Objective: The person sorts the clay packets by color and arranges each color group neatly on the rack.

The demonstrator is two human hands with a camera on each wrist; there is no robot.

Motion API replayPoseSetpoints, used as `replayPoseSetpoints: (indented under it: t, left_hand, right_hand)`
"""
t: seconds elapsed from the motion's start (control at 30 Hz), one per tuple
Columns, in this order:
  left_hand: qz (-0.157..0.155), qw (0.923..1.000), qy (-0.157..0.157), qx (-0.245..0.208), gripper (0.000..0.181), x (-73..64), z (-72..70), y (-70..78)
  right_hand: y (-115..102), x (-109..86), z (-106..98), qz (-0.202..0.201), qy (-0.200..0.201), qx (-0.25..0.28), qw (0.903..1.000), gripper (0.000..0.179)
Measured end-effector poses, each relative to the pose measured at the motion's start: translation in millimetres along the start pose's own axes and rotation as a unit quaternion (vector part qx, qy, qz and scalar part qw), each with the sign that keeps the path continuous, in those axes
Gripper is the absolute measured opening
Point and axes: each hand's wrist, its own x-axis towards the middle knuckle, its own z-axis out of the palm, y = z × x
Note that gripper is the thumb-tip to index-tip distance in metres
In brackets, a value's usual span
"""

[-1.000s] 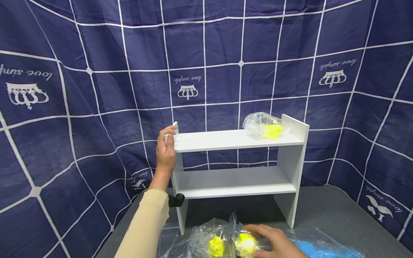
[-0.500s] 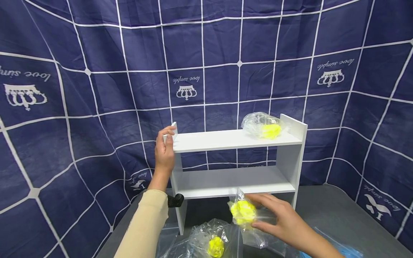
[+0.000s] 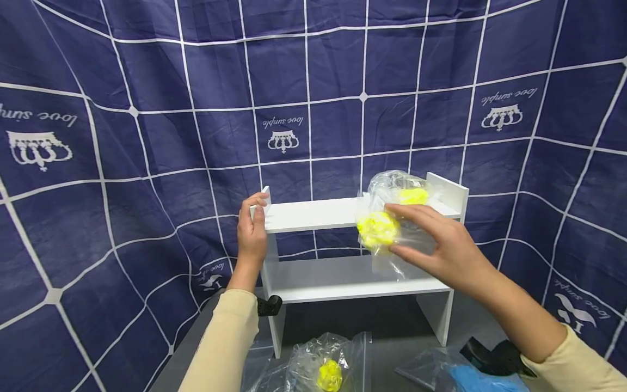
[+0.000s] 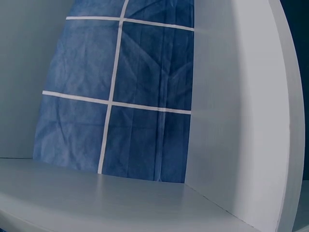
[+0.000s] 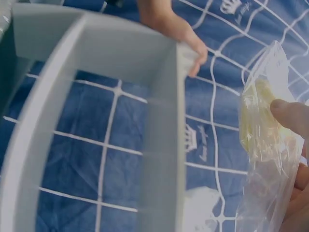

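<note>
Left hand (image 3: 252,231): fingers curled round end of white rack (image 3: 313,215), presumably steadying it. Right hand (image 3: 443,239): fingers pinched bagged yellow lump (image 3: 377,230), likely for firm hold; similar bag (image 3: 387,184) beyond fingertips.

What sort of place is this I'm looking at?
Perhaps a makeshift work or filming booth: navy grid-printed fabric hangs behind and beside a white two-tier shelf, which stands on a dark gray surface.

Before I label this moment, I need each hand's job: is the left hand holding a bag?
No, the left hand grips the side of the white shelf, while the right hand holds a clear bag.
</note>
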Motion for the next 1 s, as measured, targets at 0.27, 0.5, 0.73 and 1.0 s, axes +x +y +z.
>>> replayPoseSetpoints:
  t: [0.27,0.5,0.73,1.0]
  left_hand:
    - [0.001,1.0,0.0,-0.003,0.013,1.0,2.2,0.6]
    - [0.003,1.0,0.005,-0.001,0.013,0.0,1.4,0.9]
    - [-0.001,1.0,0.006,-0.005,0.013,0.1,0.5,0.0]
    - [-0.005,0.9999,0.003,-0.008,0.013,-1.3,0.0,-2.4]
  right_hand:
    - [24.2,52.5,5.4,0.037,0.012,-0.021,0.999,0.061]
    - [43.9,87.4,28.0,0.081,-0.042,-0.029,0.9954,0.058]
    - [58.2,93.4,50.7,0.123,-0.119,-0.059,0.9834,0.06]
    - [62.5,82.6,66.2,0.145,-0.145,-0.127,0.9704,0.06]
